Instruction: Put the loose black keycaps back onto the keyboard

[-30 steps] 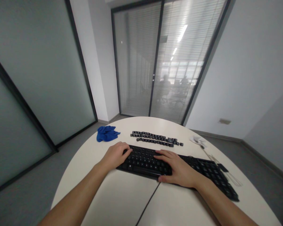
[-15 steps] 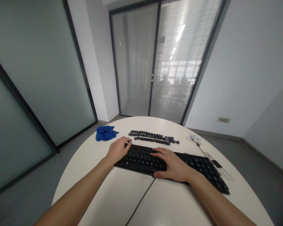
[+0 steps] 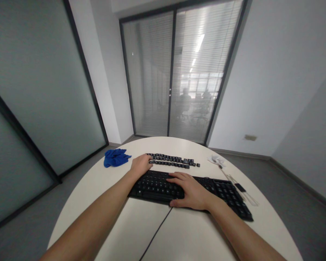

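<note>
A black keyboard (image 3: 152, 186) lies across the round table, its cable running toward me. My right hand (image 3: 191, 192) holds it near the middle, fingers spread over the keys and thumb at the front edge. Behind the keyboard sit rows of loose black keycaps (image 3: 170, 158). At their left end is my left hand (image 3: 141, 165), its thumb and forefinger closing around a keycap (image 3: 151, 162); the hand partly hides it.
A crumpled blue cloth (image 3: 116, 158) lies at the back left of the white table (image 3: 119, 232). Toward the right edge are a white crumpled item (image 3: 216, 160), thin pale sticks (image 3: 250, 198) and a small black piece (image 3: 239, 187).
My left hand has gone from the keyboard's back left corner to the left end of the keycap rows. My right hand stays on the keyboard. The view has shifted slightly.
</note>
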Action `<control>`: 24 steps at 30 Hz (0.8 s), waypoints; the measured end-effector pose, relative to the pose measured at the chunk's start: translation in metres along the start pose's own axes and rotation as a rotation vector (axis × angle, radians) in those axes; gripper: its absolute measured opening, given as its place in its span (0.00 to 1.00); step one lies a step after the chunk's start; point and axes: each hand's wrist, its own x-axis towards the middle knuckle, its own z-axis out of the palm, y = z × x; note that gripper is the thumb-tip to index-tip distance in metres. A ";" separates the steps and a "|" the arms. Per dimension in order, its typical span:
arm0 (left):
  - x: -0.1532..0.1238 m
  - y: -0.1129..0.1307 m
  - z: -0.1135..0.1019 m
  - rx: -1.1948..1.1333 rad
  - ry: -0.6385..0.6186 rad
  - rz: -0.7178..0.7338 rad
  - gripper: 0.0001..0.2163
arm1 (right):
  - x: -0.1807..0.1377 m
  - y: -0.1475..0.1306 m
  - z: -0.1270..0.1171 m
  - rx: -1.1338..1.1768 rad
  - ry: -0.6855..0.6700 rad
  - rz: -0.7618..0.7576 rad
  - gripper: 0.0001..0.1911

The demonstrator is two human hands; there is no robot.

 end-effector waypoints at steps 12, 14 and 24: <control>-0.028 -0.012 -0.008 -0.143 0.031 -0.059 0.13 | 0.000 0.001 0.000 -0.001 -0.008 0.006 0.46; -0.041 -0.018 -0.011 -0.195 0.035 -0.030 0.14 | 0.000 0.000 0.000 -0.008 -0.010 0.007 0.46; -0.072 -0.043 -0.022 -0.478 -0.119 0.259 0.12 | 0.001 0.000 0.000 -0.018 -0.023 0.017 0.46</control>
